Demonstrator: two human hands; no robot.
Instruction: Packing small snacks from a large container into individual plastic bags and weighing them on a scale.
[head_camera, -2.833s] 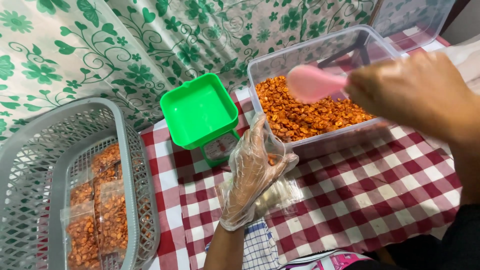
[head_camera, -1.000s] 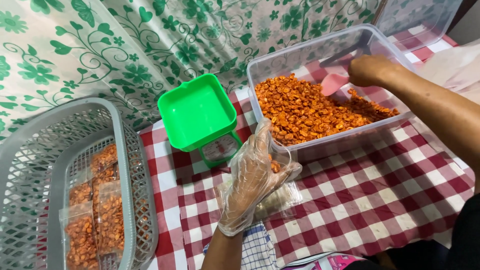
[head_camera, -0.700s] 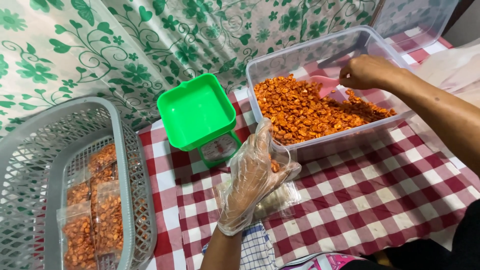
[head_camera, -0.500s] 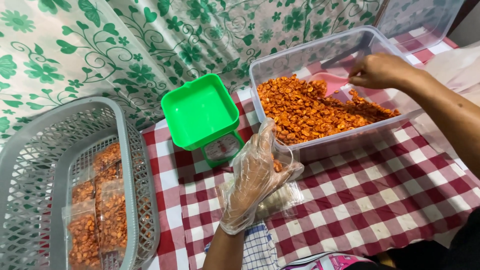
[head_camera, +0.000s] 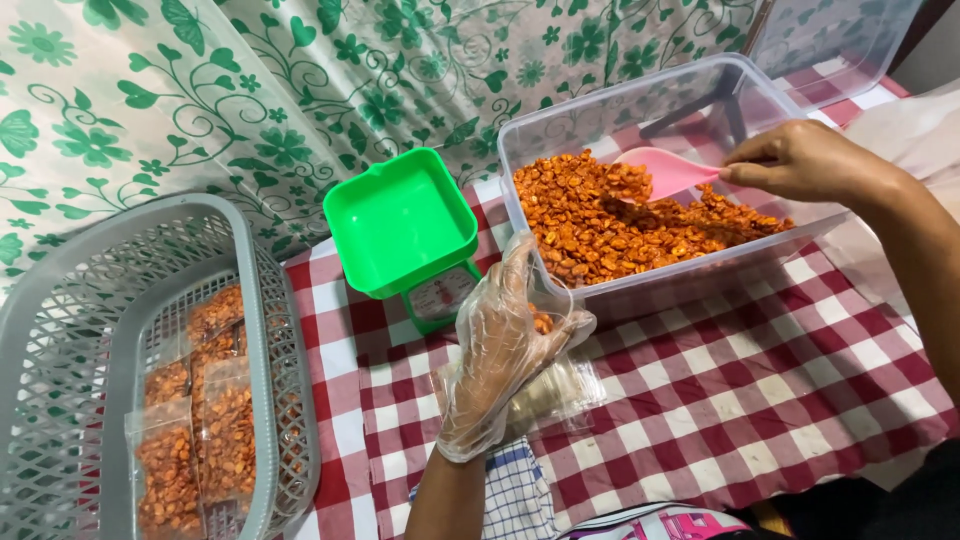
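Fingers of the bare right hand pinch the pink scoop, its long axis running left over the orange snack tub; the gloved left hand grips a clear bag just in front of that tub.

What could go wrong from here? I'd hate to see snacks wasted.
The pink plastic scoop is pinched at its tip by the right hand, so a load could tip onto the red checked cloth. The small clear bag in the gloved left hand sags, so pieces may miss its mouth.
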